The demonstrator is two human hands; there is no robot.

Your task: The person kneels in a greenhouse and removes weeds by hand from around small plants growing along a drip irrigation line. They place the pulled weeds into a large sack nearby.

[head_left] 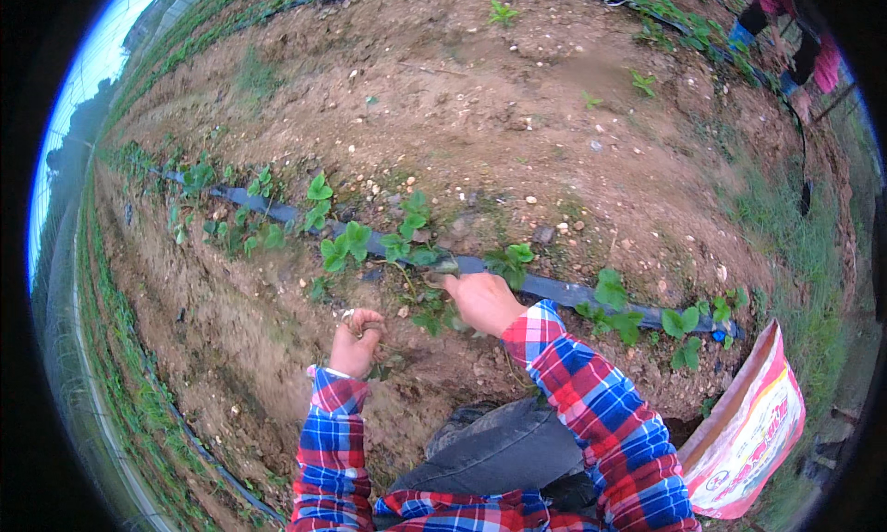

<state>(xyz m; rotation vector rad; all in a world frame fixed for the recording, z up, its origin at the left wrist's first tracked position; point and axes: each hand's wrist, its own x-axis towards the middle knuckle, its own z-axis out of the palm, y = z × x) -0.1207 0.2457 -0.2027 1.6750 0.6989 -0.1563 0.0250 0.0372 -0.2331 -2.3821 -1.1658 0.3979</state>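
Low strawberry plants [348,244] grow along a flat dark drip hose [575,293] on the soil bed. My right hand [485,304] reaches into one plant [429,317] beside the hose, knuckles up. Its fingertips are partly hidden, so whether it grips anything is unclear. To the left and nearer to me, my left hand [357,341] is raised over the soil with its fingers curled. Thin plant stems [388,357] appear to hang from it. Both sleeves are red and blue plaid.
A pink and white printed sack [752,435] stands with its mouth gaping at right. Beyond it runs a grassy strip [790,255]. Another person [804,40] works at upper right by a further plant row. My bent leg [499,442] is below my hands.
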